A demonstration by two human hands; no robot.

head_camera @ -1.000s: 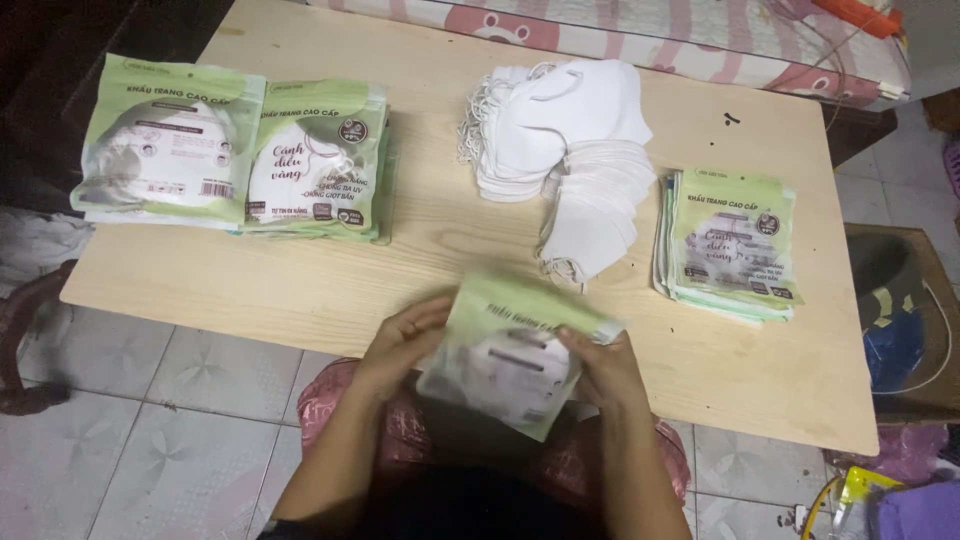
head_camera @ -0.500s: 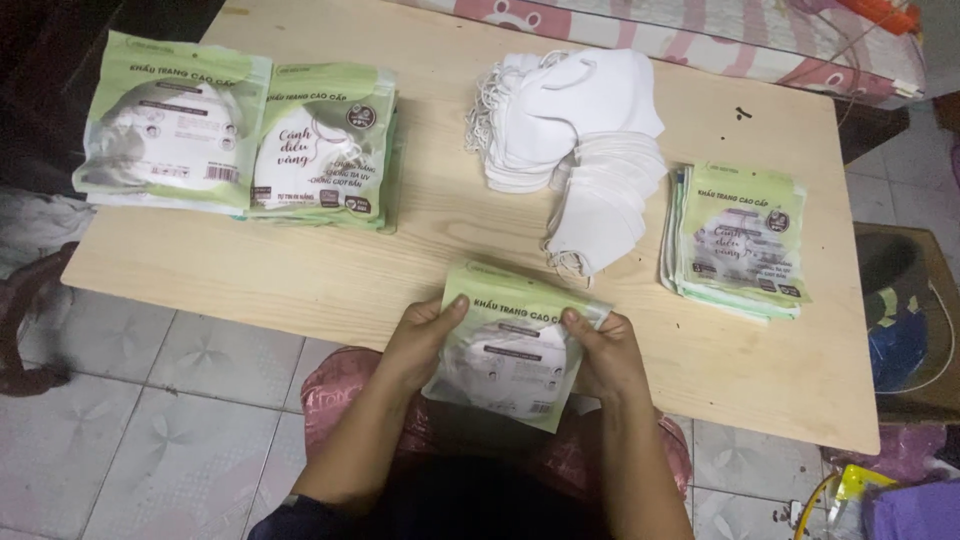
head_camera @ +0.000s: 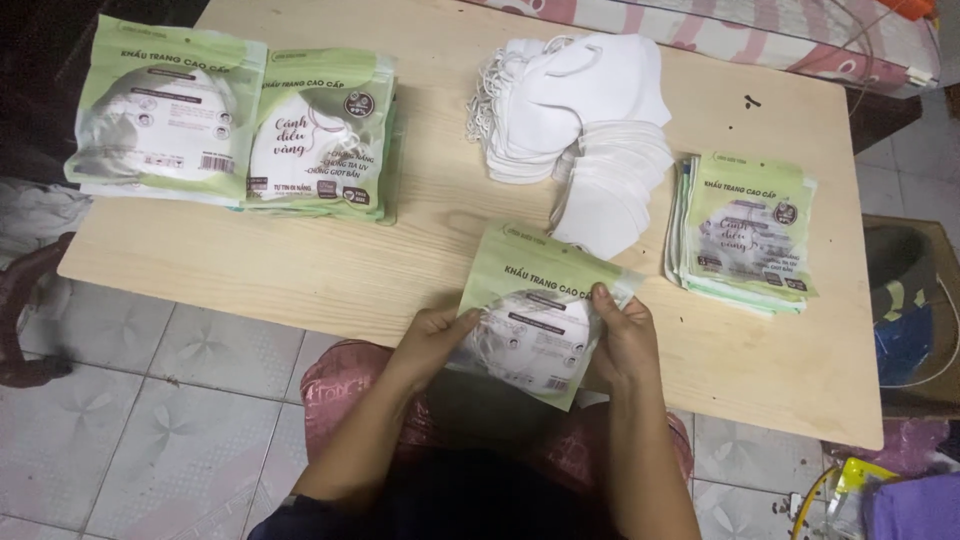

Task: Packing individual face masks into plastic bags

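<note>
I hold a green and clear plastic pouch (head_camera: pixel 535 310) with white masks inside, over the near edge of a light wooden table (head_camera: pixel 400 250). My left hand (head_camera: pixel 432 340) grips its left side. My right hand (head_camera: pixel 622 335) pinches its upper right edge. Just beyond the pouch lies a heap of loose white face masks (head_camera: pixel 585 130). A flat stack of empty green pouches (head_camera: pixel 745 230) sits to the right of my hands.
Two piles of filled green pouches lie at the table's far left, one (head_camera: pixel 165 115) beside the other (head_camera: pixel 325 135). A patterned mattress edge (head_camera: pixel 760 40) runs behind the table. A cardboard box (head_camera: pixel 915 310) stands on the tiled floor at the right.
The pouch has risen slightly toward the table and tilted. My right hand has shifted up to its top right edge, and my left hand now holds the left side.
</note>
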